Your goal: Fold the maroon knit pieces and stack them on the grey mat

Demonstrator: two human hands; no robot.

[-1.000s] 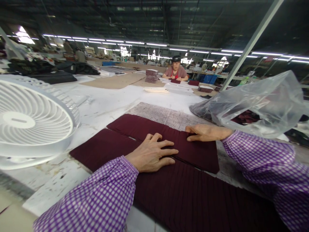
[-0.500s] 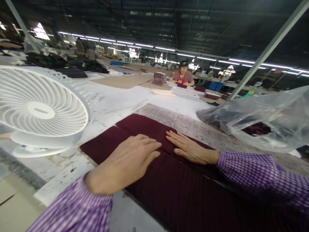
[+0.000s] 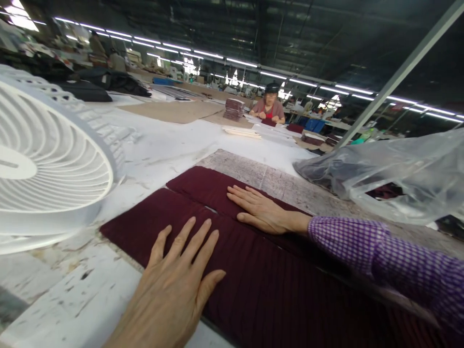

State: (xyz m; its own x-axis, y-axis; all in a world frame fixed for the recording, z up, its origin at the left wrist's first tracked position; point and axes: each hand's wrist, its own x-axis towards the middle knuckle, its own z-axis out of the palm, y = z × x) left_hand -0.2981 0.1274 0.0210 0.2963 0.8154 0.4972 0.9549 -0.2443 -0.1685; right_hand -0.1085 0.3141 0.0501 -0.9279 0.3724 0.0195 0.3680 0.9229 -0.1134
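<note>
Two long maroon fabric panels lie side by side, with a narrow gap between them. On the near panel (image 3: 253, 280) rests my left hand (image 3: 177, 280), its fingers spread and pointing away from me. My right hand (image 3: 259, 210) lies flat across the far panel (image 3: 195, 183), fingers stretched to the left. Neither hand grips anything. Fine lines run over the near panel's surface. A speckled grey board (image 3: 239, 166) shows beyond the far panel. My right sleeve hides part of both panels.
A white fan (image 3: 72, 159) stands at the left, close to my left hand. Clear plastic sheeting (image 3: 398, 174) and a slanted metal post (image 3: 391, 77) are at the right. Across the white table (image 3: 174, 140), a person (image 3: 268, 106) works near a stack of maroon pieces (image 3: 234, 108).
My left hand has moved down toward me and spread its fingers on the near panel. My right hand has slid left along the far panel. The view has shifted slightly.
</note>
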